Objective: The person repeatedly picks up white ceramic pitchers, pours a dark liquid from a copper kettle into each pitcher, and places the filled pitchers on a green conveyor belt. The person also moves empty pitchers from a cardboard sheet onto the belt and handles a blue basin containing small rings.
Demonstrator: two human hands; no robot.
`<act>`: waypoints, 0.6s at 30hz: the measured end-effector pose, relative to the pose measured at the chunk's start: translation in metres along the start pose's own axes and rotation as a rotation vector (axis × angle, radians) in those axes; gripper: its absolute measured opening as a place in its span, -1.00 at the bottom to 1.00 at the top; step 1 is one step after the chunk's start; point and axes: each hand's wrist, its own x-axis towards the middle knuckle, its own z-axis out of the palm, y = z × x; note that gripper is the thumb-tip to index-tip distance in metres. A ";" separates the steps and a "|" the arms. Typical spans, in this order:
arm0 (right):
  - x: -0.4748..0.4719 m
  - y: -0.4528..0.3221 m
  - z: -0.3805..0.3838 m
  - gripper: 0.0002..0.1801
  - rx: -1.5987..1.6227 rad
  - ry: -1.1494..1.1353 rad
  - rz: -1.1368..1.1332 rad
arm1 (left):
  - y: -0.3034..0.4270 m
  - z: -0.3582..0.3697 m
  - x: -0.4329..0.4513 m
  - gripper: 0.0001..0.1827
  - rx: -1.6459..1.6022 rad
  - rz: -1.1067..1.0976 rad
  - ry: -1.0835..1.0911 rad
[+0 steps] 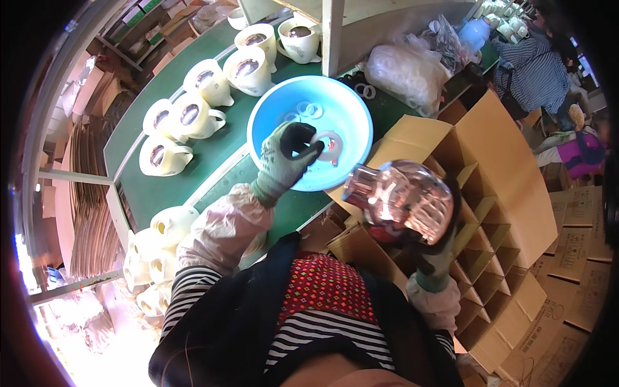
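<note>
My left hand (287, 152), in a grey work glove with dark fingertips, pinches a translucent white ring gasket (331, 146) between thumb and forefinger. It is over a light-blue plastic basin (355, 109), where a few more rings (309, 110) lie on the bottom. My right hand (433, 259), gloved too, grips a shiny copper-coloured mirrored flask liner (411, 198) by its rounded body. The liner's narrower neck points left, towards the basin's lower right rim. Part of the right hand is hidden behind the liner.
Cream jug bodies (205, 80) with mirrored liners inside stand on the green bench (121, 193) to the left. More cream bodies (174, 225) stand nearer. An open carton (508, 169) with cardboard dividers is at the right. A plastic bag of rings (406, 72) lies behind. Another person (534, 72) is at far right.
</note>
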 end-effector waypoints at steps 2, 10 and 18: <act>0.010 -0.005 0.020 0.36 0.209 0.040 0.030 | 0.028 0.000 -0.016 -0.71 -0.060 0.080 -0.017; 0.022 -0.015 0.027 0.43 0.191 0.050 -0.194 | 0.060 -0.013 -0.043 -0.69 -0.500 -0.033 -0.306; -0.012 0.002 0.019 0.27 0.235 0.081 0.054 | 0.059 -0.015 -0.055 -0.68 -0.314 0.278 -0.249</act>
